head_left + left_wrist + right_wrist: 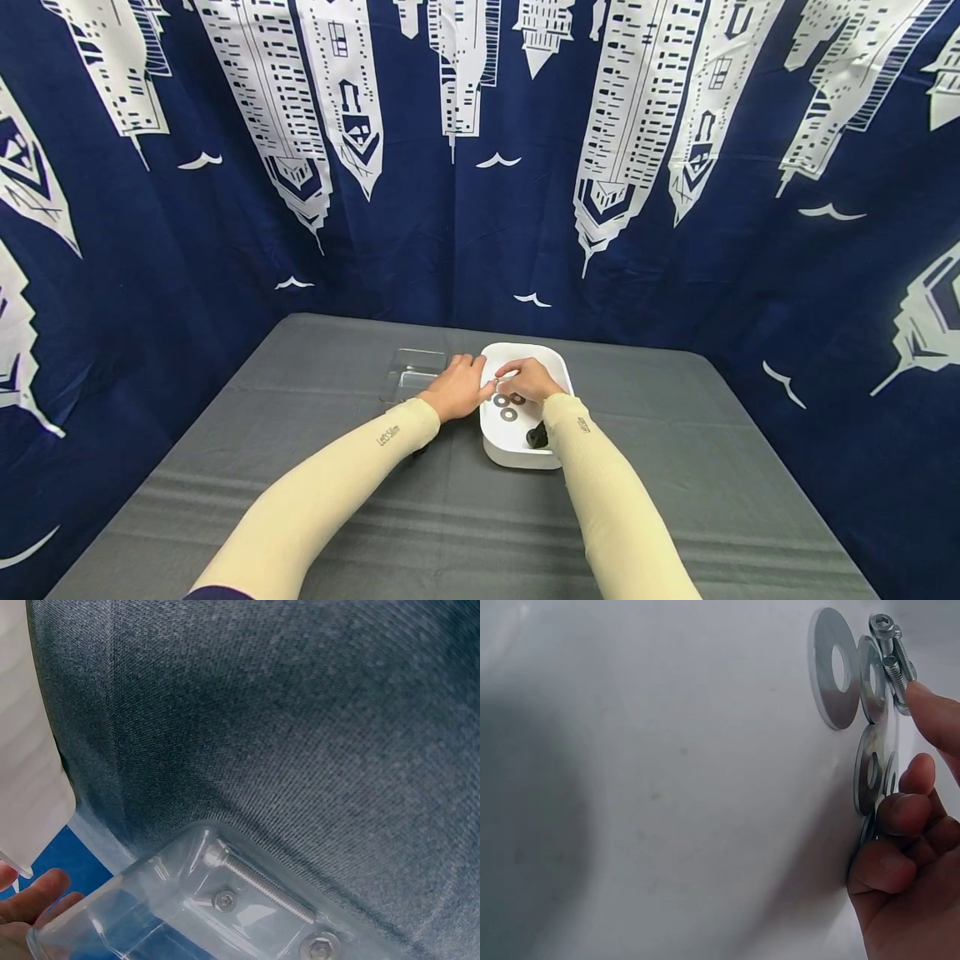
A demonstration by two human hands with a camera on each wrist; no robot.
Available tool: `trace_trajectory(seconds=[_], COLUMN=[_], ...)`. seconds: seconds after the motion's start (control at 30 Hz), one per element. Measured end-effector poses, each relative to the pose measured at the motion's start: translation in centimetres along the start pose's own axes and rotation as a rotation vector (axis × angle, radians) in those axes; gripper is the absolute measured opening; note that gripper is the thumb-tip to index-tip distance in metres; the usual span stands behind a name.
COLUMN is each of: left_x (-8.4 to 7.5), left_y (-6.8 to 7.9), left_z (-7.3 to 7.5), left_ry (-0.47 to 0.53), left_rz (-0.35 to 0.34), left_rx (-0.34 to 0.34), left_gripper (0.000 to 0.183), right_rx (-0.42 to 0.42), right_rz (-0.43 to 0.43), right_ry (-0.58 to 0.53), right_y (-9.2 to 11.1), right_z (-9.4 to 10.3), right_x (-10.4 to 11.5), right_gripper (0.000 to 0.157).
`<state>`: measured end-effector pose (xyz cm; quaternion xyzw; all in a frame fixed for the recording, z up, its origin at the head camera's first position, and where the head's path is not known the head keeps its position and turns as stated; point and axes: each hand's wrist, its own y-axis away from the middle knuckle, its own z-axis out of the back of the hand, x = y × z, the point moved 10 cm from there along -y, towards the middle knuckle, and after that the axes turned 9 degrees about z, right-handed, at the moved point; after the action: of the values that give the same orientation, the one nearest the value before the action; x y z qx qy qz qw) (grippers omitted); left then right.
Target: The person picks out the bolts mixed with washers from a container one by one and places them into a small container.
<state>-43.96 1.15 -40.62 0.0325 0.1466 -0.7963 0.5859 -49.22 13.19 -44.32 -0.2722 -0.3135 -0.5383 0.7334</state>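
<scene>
A white bin (498, 454) holds several flat metal washers (508, 414) and a small cluster of socket-head screws (894, 656). My right hand (531, 381) reaches into the bin with bent fingers. In the right wrist view one fingertip is right at the screws, while the other fingers curl beside the washers; whether a screw is pinched I cannot tell. My left hand (459, 387) lies over the bin's left rim, its thumb pointing inside. Just left of it stands a clear plastic tray (412, 367), with a long bolt (262, 885) and other fasteners in it.
A black object (537, 435) lies in the near end of the bin, partly behind the right forearm. Another dark thing (420, 450) shows beneath the left forearm. The grey cloth-covered table (337, 533) ends at a blue patterned curtain (450, 233).
</scene>
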Motion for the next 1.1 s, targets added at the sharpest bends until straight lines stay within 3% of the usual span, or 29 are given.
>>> trace_trajectory(seconds=[0.5,1.1], left_x=[-0.3,-0.3], left_y=[-0.1,0.1], left_z=[0.0,0.2], left_ry=[-0.017,-0.016], left_rz=[-0.016,0.009], left_rx=[-0.016,-0.010], left_gripper=[0.051,0.051], right_rx=[0.021,0.007], right_rz=[0.011,-0.008], right_ry=[0.017,0.014], right_y=[-0.4,-0.5], right_z=[-0.5,-0.5], right_x=[-0.7,-1.2], right_gripper=[0.038,0.015])
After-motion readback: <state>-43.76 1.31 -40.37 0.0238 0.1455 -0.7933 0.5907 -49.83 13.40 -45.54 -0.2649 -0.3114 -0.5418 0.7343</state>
